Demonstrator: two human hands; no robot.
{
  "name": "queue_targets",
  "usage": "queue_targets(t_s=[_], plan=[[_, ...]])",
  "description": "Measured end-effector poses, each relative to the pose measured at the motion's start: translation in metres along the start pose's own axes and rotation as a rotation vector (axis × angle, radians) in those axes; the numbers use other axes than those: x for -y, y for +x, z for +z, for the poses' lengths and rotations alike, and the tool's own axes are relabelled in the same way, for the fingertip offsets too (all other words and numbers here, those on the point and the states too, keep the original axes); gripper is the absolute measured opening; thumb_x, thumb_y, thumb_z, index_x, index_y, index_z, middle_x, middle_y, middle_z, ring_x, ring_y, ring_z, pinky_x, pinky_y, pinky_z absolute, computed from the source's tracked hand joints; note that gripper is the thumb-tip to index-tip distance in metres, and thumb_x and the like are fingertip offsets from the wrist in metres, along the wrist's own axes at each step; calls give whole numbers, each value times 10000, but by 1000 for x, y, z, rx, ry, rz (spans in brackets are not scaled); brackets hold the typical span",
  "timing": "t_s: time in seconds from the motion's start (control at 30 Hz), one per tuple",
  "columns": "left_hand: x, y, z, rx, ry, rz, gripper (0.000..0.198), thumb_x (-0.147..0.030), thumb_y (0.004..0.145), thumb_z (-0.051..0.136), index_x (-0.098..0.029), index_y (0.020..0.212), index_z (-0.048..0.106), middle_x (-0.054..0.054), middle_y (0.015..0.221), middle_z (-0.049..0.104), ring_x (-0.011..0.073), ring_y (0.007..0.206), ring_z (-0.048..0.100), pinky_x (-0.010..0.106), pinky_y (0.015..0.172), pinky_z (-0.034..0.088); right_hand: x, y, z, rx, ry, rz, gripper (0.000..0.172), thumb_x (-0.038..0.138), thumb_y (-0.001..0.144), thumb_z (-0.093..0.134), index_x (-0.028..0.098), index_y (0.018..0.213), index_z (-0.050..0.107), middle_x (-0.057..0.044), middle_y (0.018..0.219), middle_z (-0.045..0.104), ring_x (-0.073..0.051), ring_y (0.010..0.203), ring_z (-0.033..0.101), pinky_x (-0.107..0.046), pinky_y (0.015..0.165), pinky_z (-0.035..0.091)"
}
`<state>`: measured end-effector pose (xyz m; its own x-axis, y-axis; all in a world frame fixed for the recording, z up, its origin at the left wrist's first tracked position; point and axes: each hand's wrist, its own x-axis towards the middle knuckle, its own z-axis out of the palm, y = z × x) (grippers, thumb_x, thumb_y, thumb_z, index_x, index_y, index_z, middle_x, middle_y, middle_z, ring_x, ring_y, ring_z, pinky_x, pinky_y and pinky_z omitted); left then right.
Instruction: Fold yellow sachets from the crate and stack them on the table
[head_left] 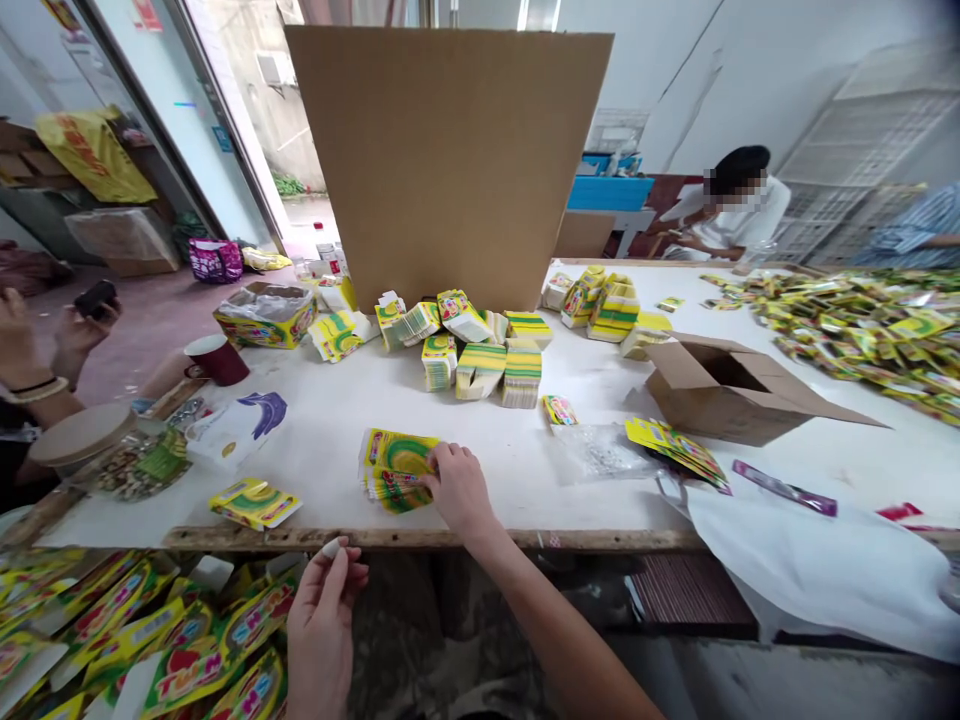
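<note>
My right hand [459, 490] reaches over the table's near edge, its thumb and fingers closed on the right end of a fanned stack of flat yellow-green packets [397, 465]. Below the wooden edge, my left hand [326, 610] is raised with thumb and fingers pinched together. A small whitish patch shows at one fingertip; whether something is held there I cannot make out. To the left of the stack lies a single yellow-green carton [255, 502]. Under my left hand, a heap of open yellow-green cartons [187, 650] fills the lower left.
Bundled packets [480, 368] stand before an upright cardboard sheet [450, 160]. An open cardboard box [727, 390], a plastic bag [600, 455] and a packet pile [885, 330] are to the right. A mug [217, 360] and jar [127, 455] stand left. People sit nearby.
</note>
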<state>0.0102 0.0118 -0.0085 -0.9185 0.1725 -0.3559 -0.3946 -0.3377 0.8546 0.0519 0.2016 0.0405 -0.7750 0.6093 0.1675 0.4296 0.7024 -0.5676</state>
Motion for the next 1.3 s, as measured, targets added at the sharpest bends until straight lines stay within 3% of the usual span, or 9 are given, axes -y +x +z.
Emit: queue_targets(t_s=[0.13,0.3,0.47,0.67,0.87,1.0,1.13,1.23,1.3], plan=[[-2,-6,12,165,-41,49,538,-474,552,847,-205,984,675,51,960,679,177,819,632,235,684,554,6,-20,-18,44,119,-42,143,193,790,674,199,866,552,-3,826,628,-172,783,570,-265,690,411],[-10,-27,36,314,-235,84,531,-603,625,729,-228,995,657,81,932,637,302,993,580,385,790,542,18,-65,-14,360,580,-97,264,172,666,771,202,744,520,71,670,522,-99,600,460,-203,533,313],[-21,-37,58,246,-446,117,400,-597,753,599,-207,844,606,0,745,484,152,699,507,262,690,515,31,-93,3,326,995,60,328,55,605,708,201,756,457,68,703,469,-100,635,406,-209,583,337],[-14,-34,49,156,-263,70,713,-841,441,652,-191,733,611,0,690,545,162,661,529,254,610,508,25,-90,8,395,1128,39,323,131,624,724,193,869,524,38,796,533,-128,739,468,-228,670,372],[-2,-28,24,105,-57,147,311,-417,650,810,-180,814,693,19,814,701,156,762,629,224,716,522,-2,-74,-7,261,937,-16,70,215,778,644,163,745,613,10,675,583,-134,635,506,-243,597,396],[-31,-14,7,366,184,222,563,-524,705,735,-181,1141,638,104,1126,672,264,1063,610,332,912,498,-19,-72,-27,178,684,-160,79,115,787,634,179,786,680,-23,747,639,-176,761,548,-286,699,420],[-60,-13,8,693,635,291,1029,-501,509,861,-221,1387,404,137,1406,468,346,1293,420,454,1088,340,-17,-77,-35,210,246,-565,131,146,870,565,213,858,676,-32,796,646,-195,804,526,-326,744,425],[-52,-17,20,935,958,156,865,-299,559,845,-217,1328,459,119,1343,532,338,1258,459,459,1065,362,-10,-81,-33,207,242,-659,200,172,854,598,237,1041,625,-41,950,648,-211,891,535,-358,823,442],[-38,-18,24,878,1049,168,687,-307,666,752,-178,1276,465,121,1223,608,325,1159,542,453,997,423,-11,-83,-33,32,372,-507,409,170,843,602,239,1233,505,-69,1103,603,-226,1018,517,-385,923,425]])
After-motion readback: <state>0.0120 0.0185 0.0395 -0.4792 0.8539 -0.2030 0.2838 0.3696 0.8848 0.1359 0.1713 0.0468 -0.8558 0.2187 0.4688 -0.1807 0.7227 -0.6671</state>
